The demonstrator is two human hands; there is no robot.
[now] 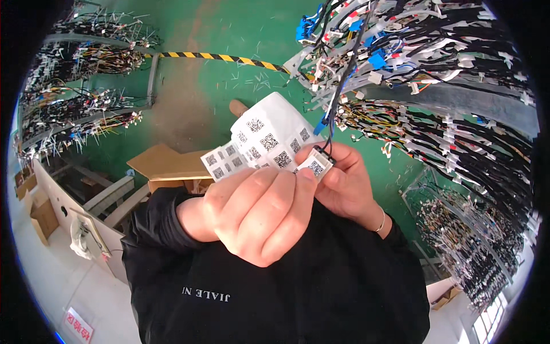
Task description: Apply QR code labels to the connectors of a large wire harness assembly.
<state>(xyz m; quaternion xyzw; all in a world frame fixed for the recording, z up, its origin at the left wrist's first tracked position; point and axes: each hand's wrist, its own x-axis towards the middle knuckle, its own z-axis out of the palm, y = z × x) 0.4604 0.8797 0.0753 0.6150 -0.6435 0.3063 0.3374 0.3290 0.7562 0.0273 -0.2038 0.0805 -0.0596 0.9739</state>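
In front of my chest, my right hand (346, 183) grips a small white and black wire connector (323, 157) with dark wires running up from it. A small white label with a square code (315, 168) lies against the connector's face. My left hand (258, 215) is closed, its fingertips pinched at the lower edge of that label. Behind both hands hangs a white sheet of code labels (269, 117), loosely folded or rolled at the top. Which fingers bear the sheet is hidden. Dark wires (341, 92) with a blue piece rise toward the upper right.
Racks of bundled wire harnesses (447, 74) crowd the right side, with more harnesses (86, 69) at the far left. An opened cardboard box (166, 163) stands left of my hands. Yellow-black tape (223, 57) crosses the green floor (229, 23), which has wire scraps on it.
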